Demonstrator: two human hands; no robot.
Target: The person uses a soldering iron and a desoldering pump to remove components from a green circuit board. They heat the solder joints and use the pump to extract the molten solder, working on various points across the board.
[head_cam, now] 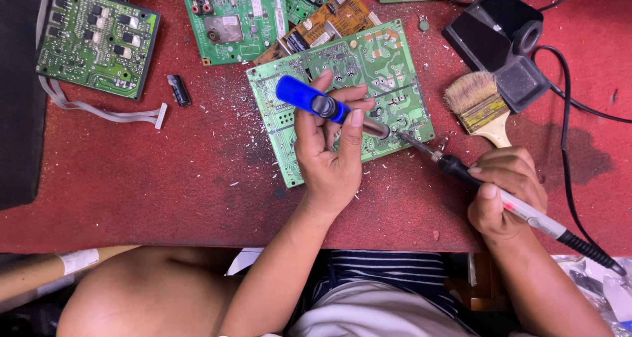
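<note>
A green circuit board (368,67) lies solder side up in the middle of the red table (164,192). My left hand (332,152) rests on its near edge and grips a blue desoldering pump (309,98), whose metal nozzle points right at the board. My right hand (507,192) holds a soldering iron (490,189) like a pen. The iron's tip (411,139) touches the board just beside the pump's nozzle.
Several more circuit boards (99,40) lie along the far edge. A black iron stand (507,40) and a paint brush (477,106) sit at the right. The iron's black cable (567,146) loops nearby. A small black cylinder (178,90) and a grey ribbon cable (112,112) lie left.
</note>
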